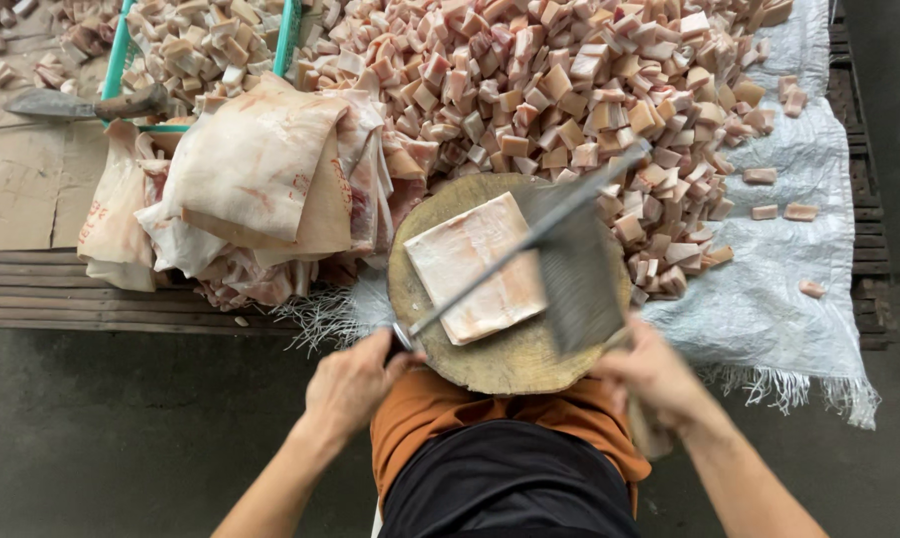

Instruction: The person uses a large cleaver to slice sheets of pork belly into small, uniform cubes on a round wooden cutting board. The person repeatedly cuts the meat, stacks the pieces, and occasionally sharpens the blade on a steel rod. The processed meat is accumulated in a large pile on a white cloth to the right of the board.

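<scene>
Soft, even daylight, no hard shadows or glare; pale meat cubes (569,90) sharp and well exposed. Motion blur smears the cleaver (574,264) and right hand (654,374); left hand (350,384) crisper. Floor (121,438) darker; mild wide-angle stretch at edges

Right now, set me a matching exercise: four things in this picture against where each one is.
Things:
1. sharpening rod
2. cleaver
3. slab of pork
4. second knife

Places:
a. flat on the round wooden block
b. in the right hand
c. far left, by the green-framed crate
d. in the left hand

Pairs: 1-d, 2-b, 3-a, 4-c
</scene>
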